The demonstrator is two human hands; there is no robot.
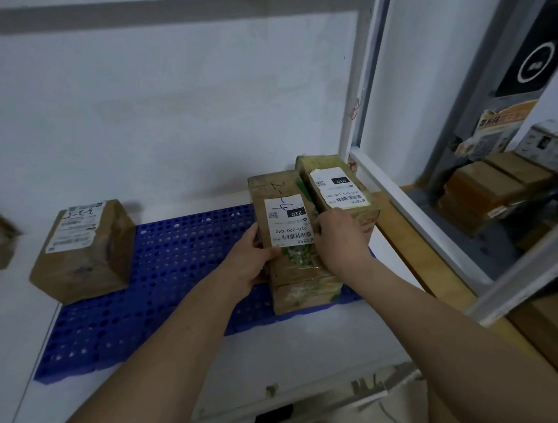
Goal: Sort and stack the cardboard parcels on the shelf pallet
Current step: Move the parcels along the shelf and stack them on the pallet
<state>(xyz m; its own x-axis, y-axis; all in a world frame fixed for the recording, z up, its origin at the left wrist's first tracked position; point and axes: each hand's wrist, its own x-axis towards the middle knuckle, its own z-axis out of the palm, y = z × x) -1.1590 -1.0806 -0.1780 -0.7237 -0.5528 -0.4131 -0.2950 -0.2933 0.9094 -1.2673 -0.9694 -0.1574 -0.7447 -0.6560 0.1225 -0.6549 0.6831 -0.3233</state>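
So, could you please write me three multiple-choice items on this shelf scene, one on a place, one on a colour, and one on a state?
1. Where does the lone brown cardboard parcel with the white label sit?
A. the pallet's left end
B. the pallet's right end
C. on top of another parcel

2. What colour is the perforated plastic pallet?
A. green
B. blue
C. red

3. What are the hands doing?
A. both hanging free
B. only one touching a parcel
C. both on the parcel labelled 220

Answers: 1 A, it stands apart at the left; 2 B, the grid is blue; 3 C, the left hand and right hand flank that parcel.
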